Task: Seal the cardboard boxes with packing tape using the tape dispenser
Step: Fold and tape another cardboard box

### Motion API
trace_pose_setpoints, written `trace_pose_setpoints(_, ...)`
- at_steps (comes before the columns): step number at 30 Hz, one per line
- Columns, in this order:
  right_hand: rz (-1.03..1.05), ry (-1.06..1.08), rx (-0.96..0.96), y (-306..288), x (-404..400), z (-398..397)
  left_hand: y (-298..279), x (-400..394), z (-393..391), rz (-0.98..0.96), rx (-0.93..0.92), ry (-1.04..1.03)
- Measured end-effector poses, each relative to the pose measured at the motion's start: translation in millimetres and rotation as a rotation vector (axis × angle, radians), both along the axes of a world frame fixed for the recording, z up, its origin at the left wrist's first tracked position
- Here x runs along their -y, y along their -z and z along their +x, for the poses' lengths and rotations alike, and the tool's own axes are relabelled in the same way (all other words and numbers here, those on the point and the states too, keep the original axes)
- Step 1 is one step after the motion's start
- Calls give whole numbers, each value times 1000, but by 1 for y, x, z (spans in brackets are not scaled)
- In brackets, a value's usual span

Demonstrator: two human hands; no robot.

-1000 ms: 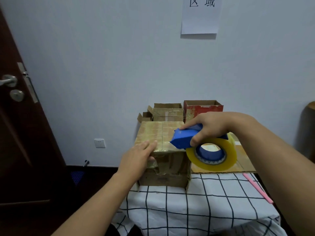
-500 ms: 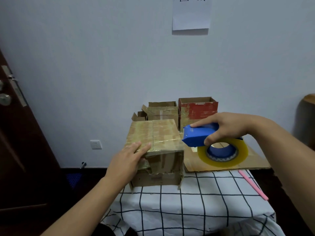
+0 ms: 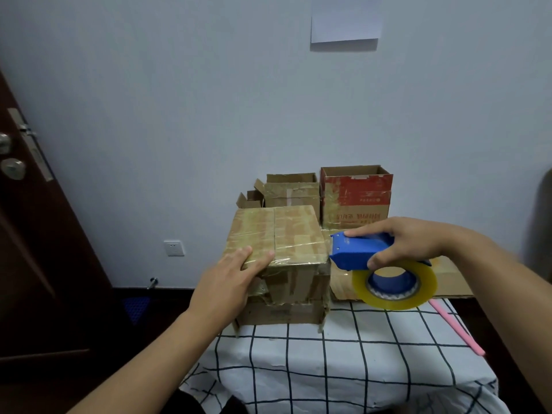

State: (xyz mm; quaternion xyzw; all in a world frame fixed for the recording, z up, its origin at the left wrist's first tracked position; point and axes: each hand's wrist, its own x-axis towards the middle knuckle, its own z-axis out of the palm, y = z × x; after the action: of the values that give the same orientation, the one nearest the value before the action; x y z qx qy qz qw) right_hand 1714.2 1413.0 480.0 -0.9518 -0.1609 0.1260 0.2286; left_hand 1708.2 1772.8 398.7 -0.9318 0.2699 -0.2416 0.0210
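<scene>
Head view: taped cardboard box (image 3: 277,252) stands at the desk's (image 3: 343,369) 11 o'clock corner, on the checked cloth. Left hand (image 3: 231,279) lies on the box's near top edge, its grip flat, fingers straight, holding nothing. Right hand (image 3: 409,243) has its grip curled round the blue tape dispenser (image 3: 358,252), just beside the box at its 3 o'clock side, with the yellowish tape roll (image 3: 394,286) hanging below. Open red box (image 3: 355,195) and open brown box (image 3: 291,189) stand behind at 12 o'clock. Pink stick (image 3: 457,327) lies at the desk's 3 o'clock edge.
</scene>
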Motion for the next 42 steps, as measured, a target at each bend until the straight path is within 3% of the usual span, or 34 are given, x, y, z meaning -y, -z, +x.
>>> trace_pose_setpoints(9, 80, 20, -3, 16, 2, -4, 3, 29, 1, -52, -49, -130)
trace_pose_setpoints(15, 67, 14, 106, 22, -7, -10, 11, 86, 3, 49, 18, 91)
trace_pose_setpoints(22, 226, 31, 119, 20, -2, -23, -1, 65, 16, 20, 115, 266)
trace_pose_setpoints(27, 247, -9, 101, 33, -9, -24, 6, 55, 14, 109, 3, 160)
trace_pose_setpoints(30, 249, 6, 109, 43, -12, -20, 11, 64, 8, 154, 87, 149)
trace_pose_setpoints(38, 283, 4, 122, 45, -7, -25, 13, 70, 13, -29, 169, 229)
trace_pose_setpoints(42, 162, 15, 94, 48, 18, -31, 16, 66, 18, -42, 238, 237)
